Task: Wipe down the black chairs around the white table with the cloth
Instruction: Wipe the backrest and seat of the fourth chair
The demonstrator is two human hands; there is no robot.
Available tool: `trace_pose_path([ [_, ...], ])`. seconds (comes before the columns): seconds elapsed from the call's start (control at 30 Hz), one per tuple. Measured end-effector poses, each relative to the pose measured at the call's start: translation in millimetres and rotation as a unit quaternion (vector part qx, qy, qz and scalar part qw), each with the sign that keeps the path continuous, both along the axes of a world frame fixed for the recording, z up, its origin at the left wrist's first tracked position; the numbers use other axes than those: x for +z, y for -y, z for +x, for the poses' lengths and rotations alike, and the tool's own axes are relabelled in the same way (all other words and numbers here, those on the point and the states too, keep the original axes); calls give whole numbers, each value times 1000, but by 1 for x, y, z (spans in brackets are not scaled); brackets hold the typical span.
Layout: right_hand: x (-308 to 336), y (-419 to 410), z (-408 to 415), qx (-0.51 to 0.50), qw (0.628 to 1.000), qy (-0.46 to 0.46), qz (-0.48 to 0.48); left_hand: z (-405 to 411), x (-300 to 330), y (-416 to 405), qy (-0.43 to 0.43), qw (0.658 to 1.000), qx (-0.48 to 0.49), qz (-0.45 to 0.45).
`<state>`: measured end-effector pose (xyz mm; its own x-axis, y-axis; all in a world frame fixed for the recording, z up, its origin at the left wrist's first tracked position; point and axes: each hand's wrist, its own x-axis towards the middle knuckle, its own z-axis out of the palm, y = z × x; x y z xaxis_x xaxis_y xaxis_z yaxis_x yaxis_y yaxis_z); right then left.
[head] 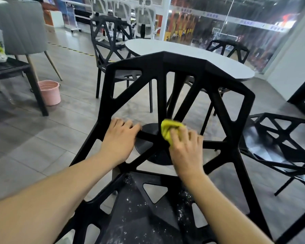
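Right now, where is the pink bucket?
In the head view the pink bucket stands on the floor at the left, beside the leg of a dark side table, left of the black chairs round the white table.

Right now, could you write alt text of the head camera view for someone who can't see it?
A person's right hand rubs a yellow cloth on the near black chair backrest while the left hand rests on it. White specks dot its seat; a white table stands beyond.
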<state>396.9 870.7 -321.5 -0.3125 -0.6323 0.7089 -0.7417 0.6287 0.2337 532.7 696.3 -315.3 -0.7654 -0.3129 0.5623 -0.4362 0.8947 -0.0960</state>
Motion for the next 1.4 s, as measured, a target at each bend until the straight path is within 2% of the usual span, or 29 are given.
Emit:
trace_pose_path([
  [0.1,-5,-4,6,13,999,30,39,1,-2,0,-9,1000,-8,1],
  [0.23,48,4,-2,35,997,64,-38,3,-2,-1,-14,1000,-4,10],
  [0.33,98,21,-10,70,991,22,-111,4,-1,0,-15,1000,-14,7],
  [0.4,113,43,-12,82,992,-3,-97,5,0,1,-20,1000,-21,11],
  [0.5,93,65,-14,78,995,-10,-64,2,-1,2,-12,1000,-16,12],
  [0.63,33,44,-4,71,997,-7,-41,0,-2,2,0,1000,-2,7],
  [0.77,-23,3,8,78,994,-24,76,0,0,2,1,1000,-12,4],
  [0.87,-10,-13,-10,109,977,-90,161,2,0,2,-4,1000,-19,13],
  [0.93,16,-16,-27,72,984,-99,131,1,0,2,-5,1000,-19,11],
  [1.03,37,-15,-38,-25,999,-9,42,0,-1,2,-10,1000,-16,14],
  [1.1,25,-10,-24,-40,999,20,21,0,0,2,4,1000,-12,27],
  [1.23,-18,-2,24,-40,997,18,67,2,-1,3,26,999,-6,39],
  [1.4,-20,0,28,-46,993,8,108,3,2,1,25,999,-8,41],
])
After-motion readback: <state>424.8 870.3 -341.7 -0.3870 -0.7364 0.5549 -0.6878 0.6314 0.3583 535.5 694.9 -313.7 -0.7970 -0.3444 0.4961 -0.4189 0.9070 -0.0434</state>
